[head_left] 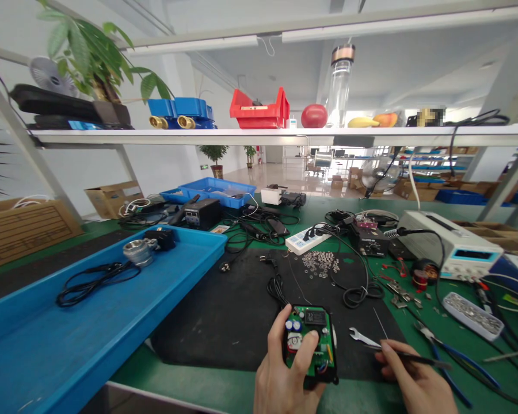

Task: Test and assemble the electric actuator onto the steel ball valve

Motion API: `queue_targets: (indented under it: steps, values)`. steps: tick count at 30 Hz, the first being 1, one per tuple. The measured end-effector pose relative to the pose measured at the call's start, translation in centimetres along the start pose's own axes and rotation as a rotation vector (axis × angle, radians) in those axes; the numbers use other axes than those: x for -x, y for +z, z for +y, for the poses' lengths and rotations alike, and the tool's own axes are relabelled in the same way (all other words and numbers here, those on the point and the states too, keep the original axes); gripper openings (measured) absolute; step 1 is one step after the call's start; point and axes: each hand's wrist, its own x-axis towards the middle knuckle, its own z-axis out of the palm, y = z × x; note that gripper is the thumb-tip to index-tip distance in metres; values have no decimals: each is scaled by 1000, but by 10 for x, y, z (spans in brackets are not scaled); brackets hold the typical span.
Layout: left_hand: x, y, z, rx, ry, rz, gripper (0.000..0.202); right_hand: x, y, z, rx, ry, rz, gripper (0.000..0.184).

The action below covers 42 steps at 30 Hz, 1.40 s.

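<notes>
My left hand (287, 365) is closed around a small black housing with a green circuit board (322, 345) facing up. Blue capacitors and a black relay-like block show on the board. Its index finger and thumb press on the board's edge and face. A black power cord (277, 289) runs from the housing's far side. My right hand (414, 376), low at the right, pinches slim dark tweezers (427, 359) pointing left. Just beyond its fingertips lies an open-end wrench (361, 336) on the black mat (216, 322). A thin wire (380, 322) rises near that hand.
At left sits a blue tray (176, 282) holding a cord and a metal fitting. Scattered washers (320, 263) and a power strip (308, 238) lie ahead. To the right are blue-handled pliers (457, 356), a screw dish (472, 316) and a bench instrument (453, 244). A shelf (267, 137) spans above.
</notes>
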Motion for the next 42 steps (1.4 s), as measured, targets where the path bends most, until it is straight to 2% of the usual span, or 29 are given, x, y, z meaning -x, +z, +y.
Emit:
queue_targets:
  steps: [42]
  values:
    - [-1,-2,0,-2,-24,-19,73,5,2,-5,-4,-20,29,73]
